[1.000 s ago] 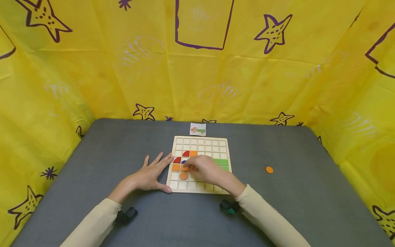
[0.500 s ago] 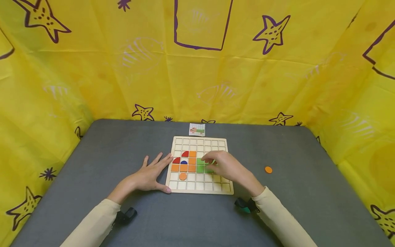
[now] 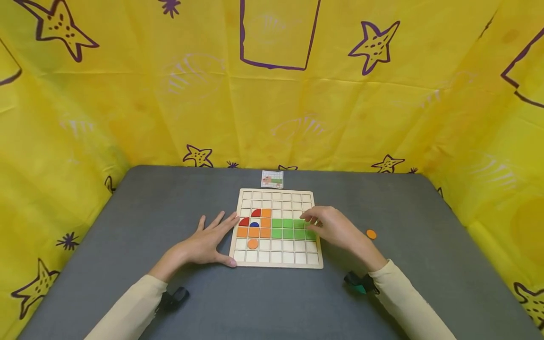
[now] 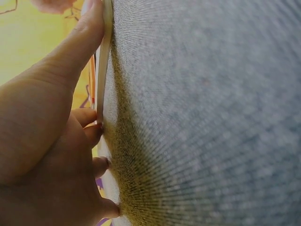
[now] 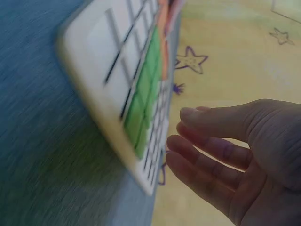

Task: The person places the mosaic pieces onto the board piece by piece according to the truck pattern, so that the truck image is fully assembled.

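Nearest us, two cream sleeves come in over the grey table (image 3: pixel 127 212), each w/ a small black cam strapped at the wrist. Left hand (image 3: pixel 204 243) lies flat on the cloth, fingers straight & spread, thumb along the near-left corner of the wooden grid board (image 3: pixel 276 262), fingertips touching its left edge. Wrist view confirms: thumb pressed vs the board's thin edge, palm down on the table.

Right hand (image 3: pixel 335 226) hovers over the board's right side, fingers loosely bent & slightly apart, holding nothing; the wrist view shows an empty palm, fingers relaxed, just off the board. Fingertips sit over the right end of the green tiles (image 3: pixel 286 228), but whether they touch, can't tell.

Board itself: sits mid-table, square to the person. Green tiles fill two rows in the middle-right. To their left, orange squares (image 3: pixel 255 232) in an L, w/ two red quarter-rounds (image 3: pixel 250 217) and a small blue half-round (image 3: pixel 254 224) tucked inside. One orange disc (image 3: pixel 252 243) in the row below, left side.

Further right, a loose orange disc (image 3: pixel 371 233) on the cloth, near the right hand, not touching.

Beyond the board, just past its far edge, a small pattern card (image 3: pixel 272 179). Behind it all, yellow backdrop (image 3: pixel 272 104) w/ purple starfish.
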Tool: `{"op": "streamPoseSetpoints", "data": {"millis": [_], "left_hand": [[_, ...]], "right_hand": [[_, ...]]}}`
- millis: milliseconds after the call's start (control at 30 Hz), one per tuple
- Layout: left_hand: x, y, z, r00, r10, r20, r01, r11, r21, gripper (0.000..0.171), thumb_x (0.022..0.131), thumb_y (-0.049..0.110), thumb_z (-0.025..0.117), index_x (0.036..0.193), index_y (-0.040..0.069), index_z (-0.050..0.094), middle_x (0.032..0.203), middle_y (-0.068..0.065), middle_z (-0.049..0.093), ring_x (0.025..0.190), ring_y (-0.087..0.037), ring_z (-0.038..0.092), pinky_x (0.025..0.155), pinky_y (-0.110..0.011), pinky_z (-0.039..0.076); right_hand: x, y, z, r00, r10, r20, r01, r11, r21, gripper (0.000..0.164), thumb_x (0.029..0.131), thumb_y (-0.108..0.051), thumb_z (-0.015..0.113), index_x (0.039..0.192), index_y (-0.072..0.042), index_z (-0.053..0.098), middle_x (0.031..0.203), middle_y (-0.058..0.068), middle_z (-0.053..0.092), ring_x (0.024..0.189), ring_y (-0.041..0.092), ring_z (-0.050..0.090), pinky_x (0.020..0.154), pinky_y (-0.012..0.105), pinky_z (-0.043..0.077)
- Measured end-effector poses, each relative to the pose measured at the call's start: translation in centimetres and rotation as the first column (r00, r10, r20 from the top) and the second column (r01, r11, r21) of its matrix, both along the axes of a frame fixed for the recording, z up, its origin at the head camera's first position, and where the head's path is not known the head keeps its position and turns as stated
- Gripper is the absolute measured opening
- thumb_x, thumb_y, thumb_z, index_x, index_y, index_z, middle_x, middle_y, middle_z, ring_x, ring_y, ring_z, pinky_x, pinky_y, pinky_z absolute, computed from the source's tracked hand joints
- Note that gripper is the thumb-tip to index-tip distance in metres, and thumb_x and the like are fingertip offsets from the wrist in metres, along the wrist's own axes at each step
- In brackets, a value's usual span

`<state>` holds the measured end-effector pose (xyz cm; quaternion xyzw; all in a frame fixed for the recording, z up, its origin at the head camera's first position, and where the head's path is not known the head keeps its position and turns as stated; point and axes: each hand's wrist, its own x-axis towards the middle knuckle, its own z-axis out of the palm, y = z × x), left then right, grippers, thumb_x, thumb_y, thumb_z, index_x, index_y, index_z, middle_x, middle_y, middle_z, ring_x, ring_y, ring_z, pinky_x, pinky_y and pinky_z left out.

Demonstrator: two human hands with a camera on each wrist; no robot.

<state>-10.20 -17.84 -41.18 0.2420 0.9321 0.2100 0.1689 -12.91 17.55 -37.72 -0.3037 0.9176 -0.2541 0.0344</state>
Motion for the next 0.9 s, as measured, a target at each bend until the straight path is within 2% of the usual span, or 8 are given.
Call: {"op": "streamPoseSetpoints", "data": {"millis": [100,600,900], "left_hand": [[0.0,0.1,0.0,1.000,0.004,0.003,-0.004,1.000,-0.004,0.116,0.071,0.061,0.078,0.157,0.010,0.020,0.164,-0.009,0.012,0.149,-0.041,0.002,0.107,-0.071,-0.008],[-0.2,0.1,0.1,1.000,0.009,0.003,-0.009,1.000,-0.013,0.117,0.070,0.061,0.078,0.157,0.010,0.020,0.164,-0.009,0.013,0.149,-0.041,0.003,0.107,-0.071,-0.007],[-0.2,0.1,0.0,1.000,0.010,0.005,-0.010,1.000,-0.019,0.118,0.070,0.062,0.078,0.157,0.010,0.019,0.164,-0.010,0.013,0.149,-0.041,0.002,0.107,-0.071,-0.007]], "right_hand": [[0.0,0.9,-0.2,1.000,-0.014,-0.012,0.015,1.000,0.019,0.022,0.086,-0.002,0.072,0.108,-0.004,0.072,0.099,0.005,0.072,0.084,0.015,0.065,0.074,0.033,0.055],[-0.2,5.2,-1.3,0.997,-0.066,-0.049,0.064,0.998,-0.026,0.025,0.084,0.001,0.073,0.108,0.000,0.072,0.098,0.008,0.072,0.082,0.016,0.065,0.075,0.037,0.055],[0.1,8.0,-1.8,0.992,-0.101,-0.074,0.100,0.995,-0.024,0.028,0.080,0.004,0.075,0.108,0.003,0.071,0.100,0.012,0.071,0.089,0.027,0.066,0.079,0.045,0.054]]}}
